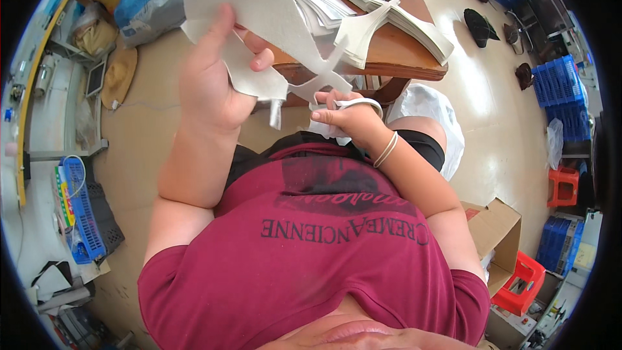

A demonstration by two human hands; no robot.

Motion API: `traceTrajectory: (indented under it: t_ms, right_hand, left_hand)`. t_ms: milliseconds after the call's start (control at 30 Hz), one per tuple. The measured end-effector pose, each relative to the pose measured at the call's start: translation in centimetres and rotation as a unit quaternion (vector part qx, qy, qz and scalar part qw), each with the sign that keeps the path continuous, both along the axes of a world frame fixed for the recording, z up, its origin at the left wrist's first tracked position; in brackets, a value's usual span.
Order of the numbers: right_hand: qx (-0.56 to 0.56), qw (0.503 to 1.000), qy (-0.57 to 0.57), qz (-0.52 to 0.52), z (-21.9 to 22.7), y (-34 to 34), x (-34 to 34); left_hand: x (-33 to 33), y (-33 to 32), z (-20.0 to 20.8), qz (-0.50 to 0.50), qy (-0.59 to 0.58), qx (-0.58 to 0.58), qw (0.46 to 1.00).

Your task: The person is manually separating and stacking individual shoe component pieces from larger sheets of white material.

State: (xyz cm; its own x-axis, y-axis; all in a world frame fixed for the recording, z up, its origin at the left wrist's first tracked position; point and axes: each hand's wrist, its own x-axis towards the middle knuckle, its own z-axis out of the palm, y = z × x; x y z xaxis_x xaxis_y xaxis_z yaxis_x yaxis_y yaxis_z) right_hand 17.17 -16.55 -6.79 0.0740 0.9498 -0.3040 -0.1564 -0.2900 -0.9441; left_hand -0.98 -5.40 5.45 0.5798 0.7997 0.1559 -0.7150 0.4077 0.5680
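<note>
My left hand (220, 81) is raised and closed on a white, felt-like cut sheet (249, 0), with the thumb on its near face and fingers curled round it. A narrow tab hangs below the fingers. Lower and to the right, my right hand (346, 116) is closed on a thin white strip (324, 82) with crossing, blurred ends that touches or overlaps the sheet's lower corner. A curved white band passes over the back of this hand; what it belongs to is hidden. Two thin bands circle the right wrist.
A wooden table (414, 68) ahead carries several stacks of white cut pieces (372, 26). A white plastic bag (447, 129) is beside my right leg. An open cardboard box (495, 236) and a red stool (521, 285) stand at right. A straw hat (119, 76) lies at left.
</note>
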Motion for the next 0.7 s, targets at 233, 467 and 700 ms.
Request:
traceTrajectory:
  t_ms: [233, 467, 700]
  right_hand:
    - [-0.019, 0.998, 0.059, -0.031, -0.4, 0.6, -1.5]
    - [0.038, 0.990, 0.131, -0.019, -1.5, 1.2, -2.3]
    - [0.021, 0.988, 0.143, -0.049, -0.5, 1.4, -2.5]
  left_hand:
    - [0.0, 0.6, -0.9, -0.075, -0.071, -0.059, 0.993]
    - [-0.1, 0.4, -0.4, -0.136, -0.120, -0.112, 0.977]
    - [0.0, -1.5, 0.9, -0.171, -0.121, -0.137, 0.968]
